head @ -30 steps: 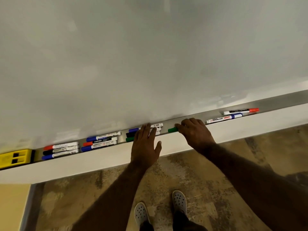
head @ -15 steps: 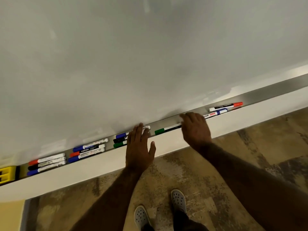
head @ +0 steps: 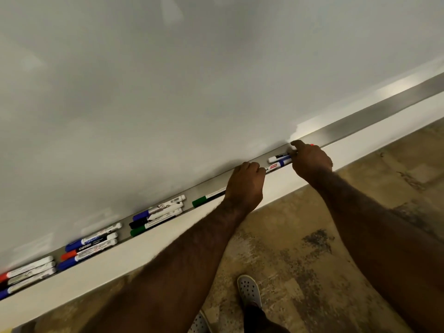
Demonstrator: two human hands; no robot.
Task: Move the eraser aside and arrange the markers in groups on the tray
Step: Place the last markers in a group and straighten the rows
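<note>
A metal tray [head: 374, 116] runs along the foot of the whiteboard, rising to the right. It holds three groups of three markers: far left [head: 28, 273], then [head: 92, 245], then [head: 157, 215]. A lone green-capped marker [head: 206, 199] lies right of them, its tail under my left hand [head: 245, 186], whose fingers curl down onto the tray. My right hand [head: 311, 162] closes on a red-capped marker [head: 281, 155]; a blue-capped marker [head: 280, 164] lies beside it, between both hands. The eraser is out of view.
The whiteboard [head: 216, 80] fills the upper view. A white ledge front [head: 134, 251] sits below the tray. Below is mottled brown floor [head: 300, 248], with my shoes [head: 248, 289] close to the wall. The tray's right stretch holds nothing.
Both hands moved right along the tray. My left hand left the third group and now covers the green marker's tail. My right hand let go of the green marker and reached the two right-hand markers.
</note>
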